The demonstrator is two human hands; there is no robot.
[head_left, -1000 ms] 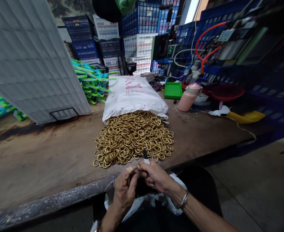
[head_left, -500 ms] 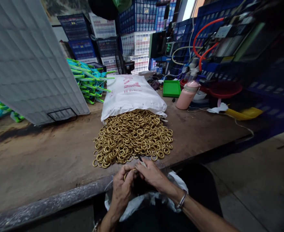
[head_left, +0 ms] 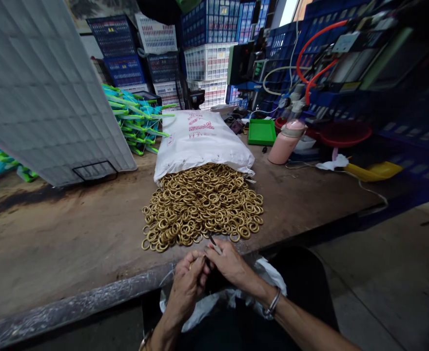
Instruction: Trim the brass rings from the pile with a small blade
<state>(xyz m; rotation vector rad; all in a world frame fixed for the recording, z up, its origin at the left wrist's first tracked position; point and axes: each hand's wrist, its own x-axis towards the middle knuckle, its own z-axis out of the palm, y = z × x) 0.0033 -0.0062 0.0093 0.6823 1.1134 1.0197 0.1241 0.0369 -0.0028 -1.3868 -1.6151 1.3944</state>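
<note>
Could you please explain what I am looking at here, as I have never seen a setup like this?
Certainly. There is no robot: these are a person's bare hands, seen from a camera worn on the head, looking forward and down. On the table, a heap of gold-coloured rings spreads from the mouth of a white sack. Farther right stand a green tray and a pink bottle. The left hand pinches what looks like one ring; the right hand, close beside it, grips a thin tool.
</note>
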